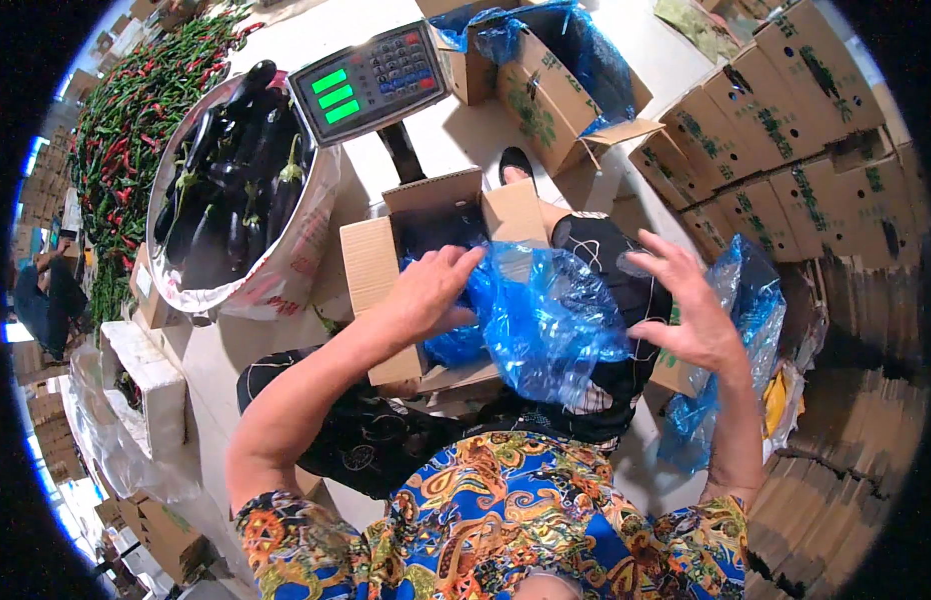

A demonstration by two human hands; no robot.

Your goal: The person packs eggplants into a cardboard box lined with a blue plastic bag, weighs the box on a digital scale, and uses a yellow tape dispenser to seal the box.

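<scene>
An open cardboard box (372, 255) stands before me between my legs, with dark contents partly visible at its far end. A crumpled blue plastic liner (548, 322) lies over its near and right part and spreads onto my thigh. My left hand (439, 292) is at the box's left side, fingers bent against the edge of the liner; whether it grips the film cannot be told. To the right of the liner my right hand (679, 300) is raised, its fingers apart and nothing seen between them.
A scale display (372, 82) rises beyond the box. At left stand a lined basket of eggplants (233, 187), a heap of chili peppers (128, 150) and a white foam box (150, 390). Lined cardboard boxes (540, 97) stand ahead; stacked cartons (780, 135) line the right. A person is at far left.
</scene>
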